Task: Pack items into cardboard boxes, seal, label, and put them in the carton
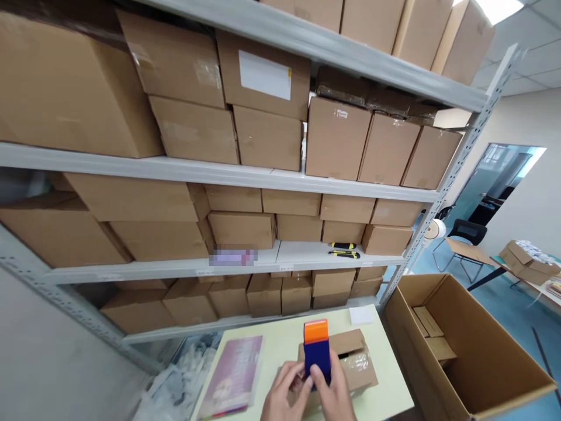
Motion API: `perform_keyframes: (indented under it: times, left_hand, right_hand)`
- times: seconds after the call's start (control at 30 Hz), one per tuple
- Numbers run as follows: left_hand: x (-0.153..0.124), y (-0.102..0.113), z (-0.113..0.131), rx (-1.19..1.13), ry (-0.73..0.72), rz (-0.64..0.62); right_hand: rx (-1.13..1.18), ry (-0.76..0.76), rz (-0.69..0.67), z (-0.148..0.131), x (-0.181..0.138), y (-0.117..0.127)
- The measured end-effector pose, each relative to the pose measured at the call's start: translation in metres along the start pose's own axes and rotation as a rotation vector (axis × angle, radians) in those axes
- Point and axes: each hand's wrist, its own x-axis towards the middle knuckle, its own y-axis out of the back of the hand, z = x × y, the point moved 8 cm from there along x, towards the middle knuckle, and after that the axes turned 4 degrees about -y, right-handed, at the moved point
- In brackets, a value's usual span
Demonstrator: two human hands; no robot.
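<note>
A small dark blue box with an orange top stands upright between my two hands. My left hand pinches its lower left side, thumb at the front. My right hand wraps its lower right side, with the thumb pressed on its front face. Directly behind and beneath it lies a taped cardboard box on the pale table. One flap of that box looks raised, with a dark gap beside it. The hands hide part of the box.
A purple booklet in a clear sleeve lies on the left, and a white paper pad at the back. Shelves full of cartons rise ahead, with utility knives on one. A large open carton stands at right, plastic bags at left.
</note>
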Motion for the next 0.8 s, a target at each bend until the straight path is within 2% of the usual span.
perform_keyframes:
  times: [0.17, 0.23, 0.33, 0.43, 0.53, 0.8]
  left_hand:
    - [0.016, 0.037, 0.045, 0.072, -0.087, 0.075]
    - [0.019, 0.048, 0.065, 0.061, -0.151, 0.087]
    - [0.022, 0.062, 0.093, 0.040, -0.256, 0.140]
    - [0.026, 0.069, 0.107, 0.081, -0.290, 0.166]
    - [0.027, 0.066, 0.111, 0.129, -0.302, 0.120]
    - [0.033, 0.057, 0.099, 0.135, -0.238, -0.014]
  right_hand:
    - [-0.031, 0.198, -0.184, -0.057, 0.008, -0.013]
    - [-0.096, 0.293, -0.231, -0.080, 0.006, -0.011]
    - [-0.244, 0.350, -0.301, -0.100, 0.006, -0.004]
    - [-0.367, 0.361, -0.336, -0.102, 0.007, 0.007]
    - [-0.452, 0.367, -0.348, -0.097, 0.004, 0.015]
    - [-0.617, 0.490, -0.397, -0.084, -0.012, 0.023]
